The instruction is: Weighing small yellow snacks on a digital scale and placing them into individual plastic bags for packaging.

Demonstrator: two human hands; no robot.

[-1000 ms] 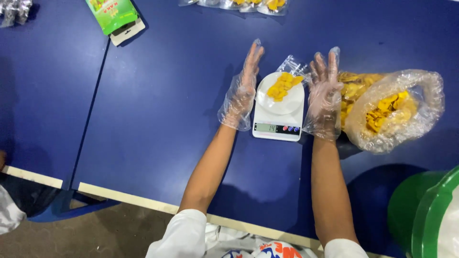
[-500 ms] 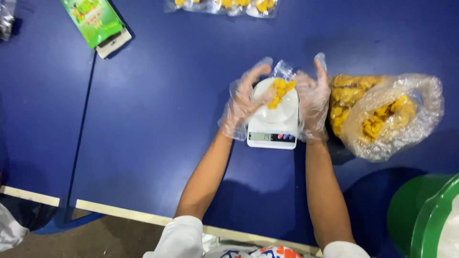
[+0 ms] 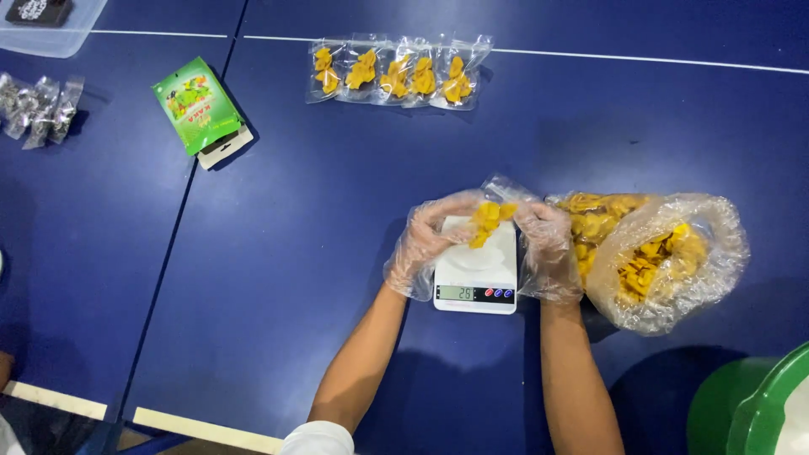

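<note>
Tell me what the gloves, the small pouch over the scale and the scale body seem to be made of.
Gloves on the left hand and right hand: thin clear plastic film, loose and crinkled. Small pouch: clear glossy plastic, its yellow pieces showing through. Scale: probably smooth white moulded plastic, matte.

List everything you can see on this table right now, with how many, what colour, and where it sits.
small pouch of chips: one, clear with yellow pieces, held above the scale
kitchen scale: one, white, centre of the table
large bag of chips: one, clear with yellow chips, right of the scale
filled pouches: a row of about five, clear with yellow pieces, far side
green packet: one, green, upper left
silvery packets: a few, far left
clear tray: one, top left corner
green bin: one, bottom right
table: dark blue
left hand: clear glove, on the pouch
right hand: clear glove, on the pouch
</note>
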